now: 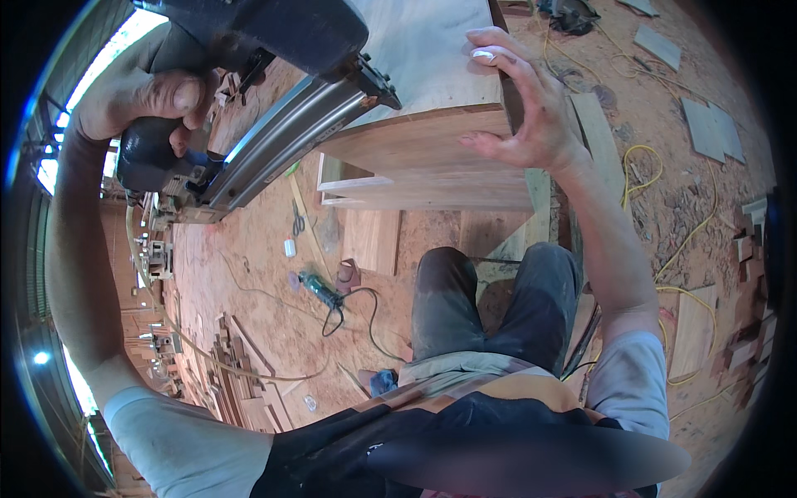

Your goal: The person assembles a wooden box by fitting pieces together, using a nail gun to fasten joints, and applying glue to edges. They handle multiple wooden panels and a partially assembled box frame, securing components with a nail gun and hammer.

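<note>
Gripped in the left hand (158,104), fingers wrapped round the handle: a nail gun (282,37), up and to the right of that hand, beside the wooden box (423,145). Cut off by the upper edge of the view, part of the black housing; covered by palm and fingers, most of the handle. Impossible to tell about pressure on the trigger, or about contact between nose (382,90) and wood.

Dark and bulky above, with a long silvery magazine (286,141) slanting down towards the space below the left hand. Pale, greyish and faintly grained on the box's top panel; browner along the facing side, with an open frame low down at its left.

At the box's right edge, the right hand (535,108), unclenched, fingers spread over the corner and thumb towards the facing side; hard to judge how firmly pressed.

Between the hands, a stretch of top panel. Below the left hand, a thin hose (195,357) curving over the floor (199,282), past stacked wood strips (237,373). Farther right of that hose, a green power tool (320,288). Right of the right hand, yellow cord (660,170) looping among scraps.
</note>
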